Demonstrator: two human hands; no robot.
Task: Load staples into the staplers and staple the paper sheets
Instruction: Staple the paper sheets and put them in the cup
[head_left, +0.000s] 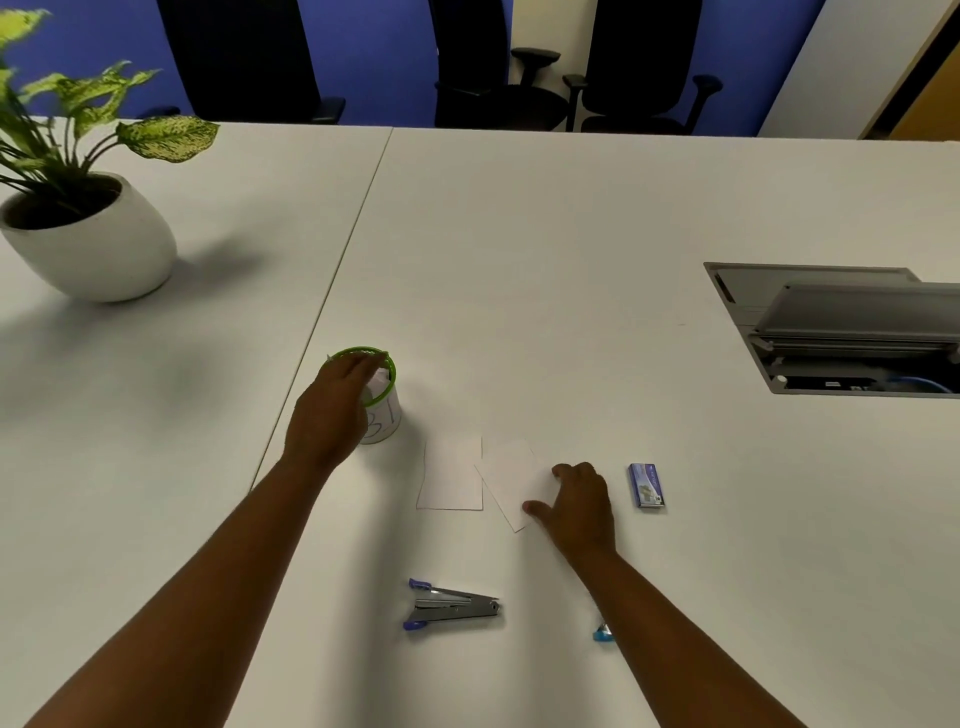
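Observation:
Two small white paper sheets lie side by side mid-table: a straight one (451, 475) and a slanted one (509, 478). My right hand (584, 506) rests on the slanted sheet's right edge, thumb tip on the paper. My left hand (332, 410) reaches over the green-rimmed white cup (384, 415), fingers at its rim; whether they hold the paper inside is unclear. A metal stapler with purple handles (452, 605) lies near the front. A second stapler (602, 633) shows only a light blue tip beside my right forearm. A blue staple box (647, 486) lies right of my right hand.
A potted plant in a white pot (93, 244) stands at the far left. An open grey cable hatch (831, 327) is set into the table at the right. Black office chairs (498, 78) line the far edge. A seam (343, 270) runs between the two tabletops.

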